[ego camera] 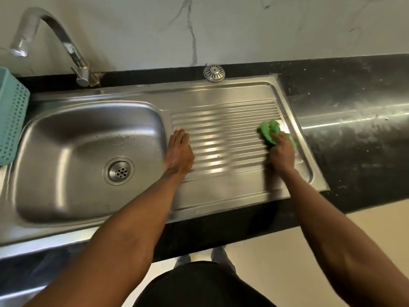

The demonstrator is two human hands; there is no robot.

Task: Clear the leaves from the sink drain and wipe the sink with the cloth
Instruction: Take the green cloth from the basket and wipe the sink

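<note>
A steel sink (66, 138) fills the left of the view, with a round drain (118, 171) in its basin; I see no leaves on it. A ribbed draining board (223, 134) lies to its right. My right hand (281, 155) grips a bunched green cloth (269, 130) against the board's right end. My left hand (179, 152) rests flat, fingers straight, on the board's left edge beside the basin.
A curved steel tap (55, 36) stands behind the basin. A metal drain cover (214, 73) sits on the black counter (354, 120) behind the board. A teal perforated basket (11, 116) stands at the far left. A marble wall rises behind.
</note>
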